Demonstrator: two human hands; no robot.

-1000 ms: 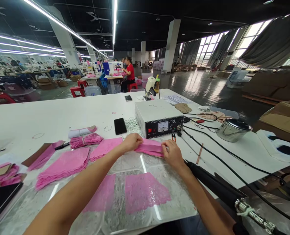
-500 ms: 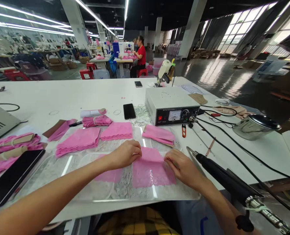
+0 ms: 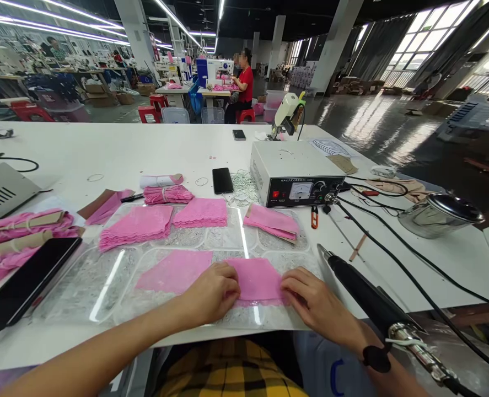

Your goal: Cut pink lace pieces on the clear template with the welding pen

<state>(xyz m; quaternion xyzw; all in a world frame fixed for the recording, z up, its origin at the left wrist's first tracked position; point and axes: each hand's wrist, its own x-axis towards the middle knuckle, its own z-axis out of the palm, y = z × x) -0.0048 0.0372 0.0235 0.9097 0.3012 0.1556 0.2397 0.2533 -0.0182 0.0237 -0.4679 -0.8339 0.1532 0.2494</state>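
My left hand (image 3: 218, 293) pinches the left side of a thin pink fabric piece (image 3: 259, 277). At the right side of the same piece, my right hand (image 3: 316, 303) has thumb and fingers closed on the cloth. The piece looks doubled over, with a paler strip showing beneath its front edge. A second pink piece (image 3: 173, 270) lies flat to the left, partly behind my left hand. Both rest on a clear plastic board (image 3: 116, 292). Behind them are two pink fabric stacks, one on the left (image 3: 139, 223) and one in the middle (image 3: 202, 212), plus a folded pink bundle (image 3: 271, 219).
A black pen-like tool (image 3: 364, 289) with a cable lies close by my right forearm. Beyond stand a white control box (image 3: 296, 165), orange snips (image 3: 314, 218), a phone (image 3: 222, 181) and a lidded glass jar (image 3: 438, 218). A dark tablet (image 3: 25, 286) sits at left.
Both hands have come down toward the table's front edge, bringing the raised far edge of the pink piece over its near part. The head view has shifted slightly.
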